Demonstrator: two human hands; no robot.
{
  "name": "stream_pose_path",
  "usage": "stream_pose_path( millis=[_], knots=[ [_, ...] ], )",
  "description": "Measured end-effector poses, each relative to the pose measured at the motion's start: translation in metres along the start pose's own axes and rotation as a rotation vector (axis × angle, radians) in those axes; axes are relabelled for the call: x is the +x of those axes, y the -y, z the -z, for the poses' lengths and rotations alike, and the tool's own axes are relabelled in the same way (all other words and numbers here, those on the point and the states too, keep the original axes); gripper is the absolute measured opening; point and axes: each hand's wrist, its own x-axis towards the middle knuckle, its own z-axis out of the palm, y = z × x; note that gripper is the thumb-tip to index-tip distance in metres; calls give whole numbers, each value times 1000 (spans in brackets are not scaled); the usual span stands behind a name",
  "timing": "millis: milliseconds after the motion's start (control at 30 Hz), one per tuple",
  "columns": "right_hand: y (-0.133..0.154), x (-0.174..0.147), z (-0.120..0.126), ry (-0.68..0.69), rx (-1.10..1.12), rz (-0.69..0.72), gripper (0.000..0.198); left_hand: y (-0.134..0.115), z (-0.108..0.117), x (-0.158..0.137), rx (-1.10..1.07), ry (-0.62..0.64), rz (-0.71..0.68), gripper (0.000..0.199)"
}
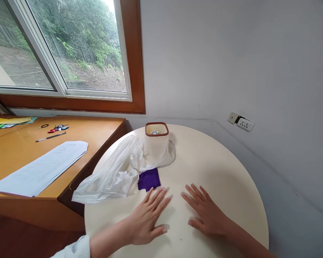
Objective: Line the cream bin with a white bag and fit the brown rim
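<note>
My left hand (pixel 148 218) is spread palm down over the round cream table (pixel 212 161), its fingers apart and nothing held. Just beyond its fingertips lies a folded purple cloth (pixel 150 179). My right hand (pixel 204 211) is also palm down with fingers spread, over the table to the right of the left hand. Behind the cloth stands a cream bin (pixel 156 147) with a brown rim and something whitish inside. A crumpled, translucent white plastic bag (pixel 110 175) spreads from the bin's base to the table's left edge.
To the left is a wooden desk (pixel 102 129) bearing papers (pixel 48 165), a pen (pixel 50 137), keys (pixel 59 127) and coloured folders (pixel 12 122). A window (pixel 80 46) is above the desk. A wall with sockets (pixel 246 124) borders the table at the back and right.
</note>
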Motion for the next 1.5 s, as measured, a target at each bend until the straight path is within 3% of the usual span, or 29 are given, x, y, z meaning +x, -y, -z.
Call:
stream_pose_path(
  millis=[167, 433, 800, 1200, 1333, 1500],
  knots=[
    [6, -6, -6, 65, 43, -1, 62, 4, -4, 0, -30, 61, -9, 69],
    [6, -4, -3, 39, 52, 1, 60, 3, 1, 5, -64, 123, 7, 68],
    [-4, 0, -9, -27, 12, 90, 62, 6, 6, 7, -88, 113, -18, 69],
    [-16, 9, -24, -104, -182, 193, 66, 5, 18, 14, -64, 100, -21, 68],
    [-12, 8, -17, -109, -152, 176, 59, 6, 16, 12, -75, 106, -24, 68],
    [-6, 23, 10, -158, -8, 102, 33, 8, 14, 11, -78, 99, -14, 58]
  ],
)
